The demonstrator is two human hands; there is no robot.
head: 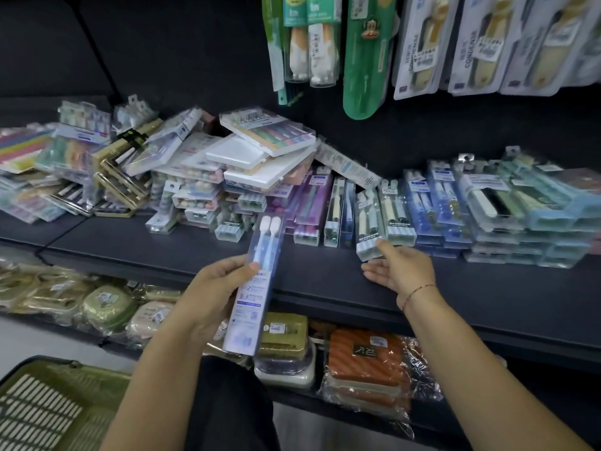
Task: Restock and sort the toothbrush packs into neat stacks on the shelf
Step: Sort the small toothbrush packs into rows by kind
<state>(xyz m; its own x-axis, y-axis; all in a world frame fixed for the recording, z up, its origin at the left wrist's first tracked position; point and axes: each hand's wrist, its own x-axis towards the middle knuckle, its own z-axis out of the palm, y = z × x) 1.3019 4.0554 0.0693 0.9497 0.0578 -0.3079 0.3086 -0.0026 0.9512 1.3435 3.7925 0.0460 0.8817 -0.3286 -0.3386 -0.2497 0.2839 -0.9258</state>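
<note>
While the left hand (214, 288) grips a two-brush pack (257, 281) by its middle, thumb curled over the front, the pack is held tilted, heads up, above the front edge of the shelf (309, 265). The right hand (400, 271) is spread and holds nothing, fingers relaxed over the shelf, thumb tip at the foot of a white-brush pack (369, 222) leaning in the row. A loose pile (195, 167) of packs lies left on the shelf, tidier stacks (487, 206) lie right, and a basket (48, 411) sits lower left.
</note>
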